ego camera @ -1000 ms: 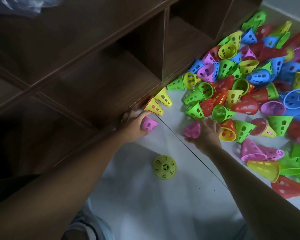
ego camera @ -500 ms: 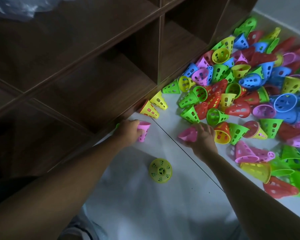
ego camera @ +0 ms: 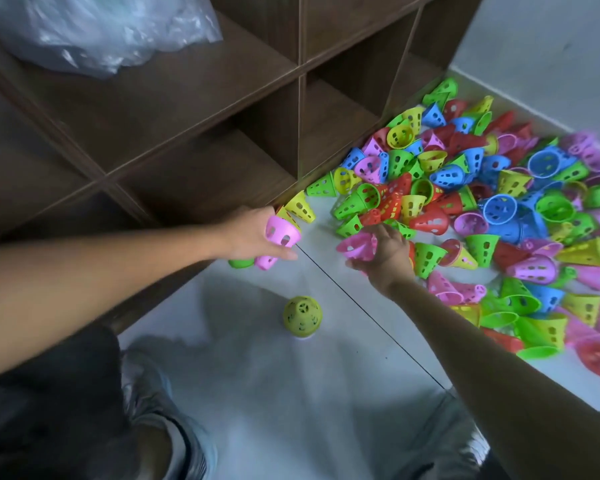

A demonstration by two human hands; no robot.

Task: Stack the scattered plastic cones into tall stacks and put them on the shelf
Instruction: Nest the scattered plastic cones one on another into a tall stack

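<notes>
Wooden shelf holding plastic bag — cubbies bare

Two hands: left hand holding one pink cone, with a second pink cone and one green cone just under it; right hand holding one pink cone. One yellow-green cone stands alone on the floor. Scattered cones, too many to count, in five colours: green, yellow, red, blue, pink. One shelf unit; one plastic bag.
</notes>
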